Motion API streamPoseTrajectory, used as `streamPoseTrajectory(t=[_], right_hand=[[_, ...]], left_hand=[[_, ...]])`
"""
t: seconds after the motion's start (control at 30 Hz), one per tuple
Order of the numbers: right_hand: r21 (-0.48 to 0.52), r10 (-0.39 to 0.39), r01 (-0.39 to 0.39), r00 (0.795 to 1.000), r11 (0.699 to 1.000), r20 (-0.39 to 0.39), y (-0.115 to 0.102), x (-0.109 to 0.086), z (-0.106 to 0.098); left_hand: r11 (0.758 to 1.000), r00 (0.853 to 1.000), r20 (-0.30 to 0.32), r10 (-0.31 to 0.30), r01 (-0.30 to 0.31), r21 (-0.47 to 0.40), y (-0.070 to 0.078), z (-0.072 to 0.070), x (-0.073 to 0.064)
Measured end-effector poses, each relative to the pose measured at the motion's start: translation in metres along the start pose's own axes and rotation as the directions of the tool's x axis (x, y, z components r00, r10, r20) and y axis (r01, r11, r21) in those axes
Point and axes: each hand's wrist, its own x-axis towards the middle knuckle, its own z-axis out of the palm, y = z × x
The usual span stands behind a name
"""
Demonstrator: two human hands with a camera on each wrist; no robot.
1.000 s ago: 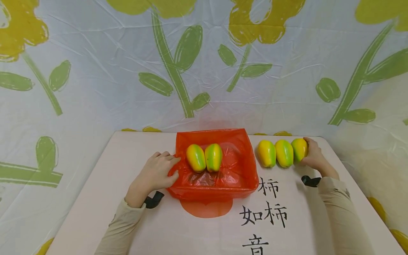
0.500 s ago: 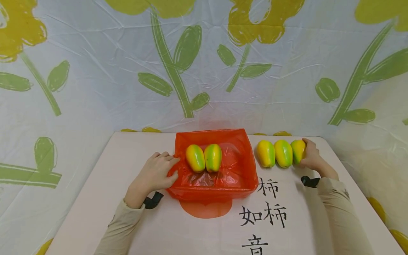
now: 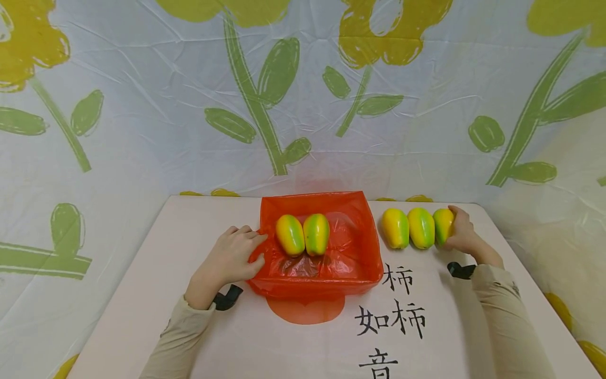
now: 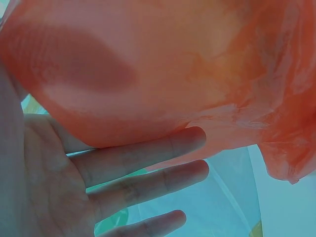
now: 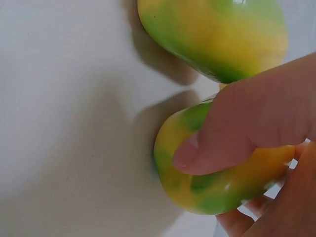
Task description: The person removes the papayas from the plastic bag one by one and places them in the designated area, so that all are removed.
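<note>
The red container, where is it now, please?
In the head view, the red container sits near centre, between the left hand on its left and three fruits on its right.

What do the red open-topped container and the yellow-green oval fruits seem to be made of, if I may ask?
Red container: probably thin plastic film, glossy, judging by its creases and translucency.
Oval fruits: perhaps plastic or foam, smooth and glossy with bright highlights.

We are looking forward and down over the table (image 3: 175, 237) from the head, sharing the red container (image 4: 163, 74) with the left-wrist close-up and the gripped fruit (image 5: 217, 195) with the right-wrist close-up.
</note>
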Motion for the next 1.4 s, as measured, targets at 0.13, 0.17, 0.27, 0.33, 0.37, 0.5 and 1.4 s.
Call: streamPoseTrajectory(t=[0.13,0.17,0.27,0.33,0.37,0.5,1.4], right_hand=[[-0.003,-0.006,0.006,1.0,1.0,0.001,0.0004,0.0002,-0.0006],[-0.005,-0.007,0.007,1.0,1.0,0.001,0.0006,0.0002,-0.0007],[-0.008,-0.009,0.009,1.0,1.0,0.002,0.0016,0.0002,-0.0006],[-0.007,-0.007,0.007,1.0,1.0,0.004,0.0021,-0.0003,-0.0003],[-0.005,-0.005,0.005,1.0,1.0,0.006,0.0021,-0.0006,-0.0002],[0.006,0.004,-0.005,1.0,1.0,0.009,0.0013,-0.0018,0.0002],[0.038,-0.054,0.054,0.999,0.998,-0.002,0.007,-0.0025,0.0013]], left_hand=[[1.0,1.0,-0.002,0.003,-0.003,0.001,-0.0001,-0.0003,-0.0001],[1.0,1.0,-0.001,0.004,-0.004,0.002,-0.0001,-0.0002,-0.0001],[1.0,1.0,0.003,0.001,-0.001,0.002,-0.0003,0.0,-0.0001],[1.0,1.0,0.006,-0.001,0.001,-0.001,-0.0001,-0.0001,-0.0001],[1.0,1.0,0.006,-0.002,0.002,-0.004,0.0,-0.0002,0.0],[1.0,1.0,0.003,-0.002,0.002,-0.006,0.0003,-0.0001,-0.0002],[1.0,1.0,-0.003,0.003,-0.003,-0.011,0.0018,-0.0011,-0.0004]])
